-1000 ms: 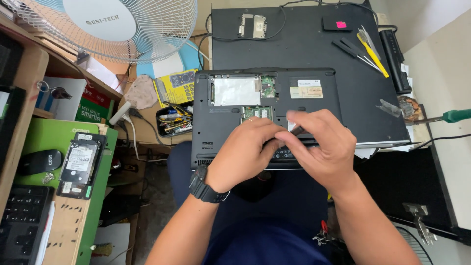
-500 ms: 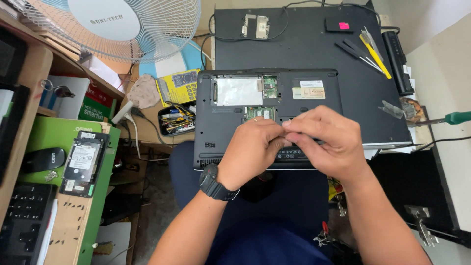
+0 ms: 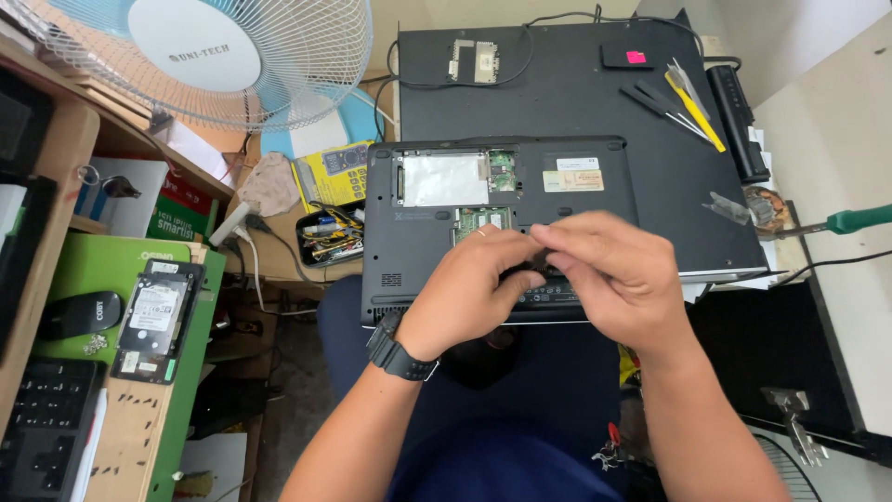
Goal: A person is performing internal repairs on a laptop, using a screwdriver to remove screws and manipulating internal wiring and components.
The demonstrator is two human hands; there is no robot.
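A black laptop [image 3: 390, 251] lies upside down on a black mat [image 3: 557, 93], its bottom covers off, showing a silver bay and green circuit boards. My left hand [image 3: 465, 288], with a black watch [image 3: 395, 349] on the wrist, and my right hand [image 3: 613, 274] meet above the laptop's near middle. Their fingertips are pinched together there. Whatever sits between the fingers is hidden.
A small circuit board [image 3: 476, 60], a yellow-handled tool [image 3: 695, 100] and a long black battery [image 3: 739, 121] lie at the mat's far side. A green-handled screwdriver [image 3: 859, 219] is at right. At left are a fan [image 3: 204, 56], a parts tray [image 3: 330, 237], a hard drive [image 3: 156, 316] and a mouse [image 3: 84, 311].
Both hands have lifted slightly off the laptop's near edge and drawn their fingertips together. The right hand has turned from palm-down to a pinch.
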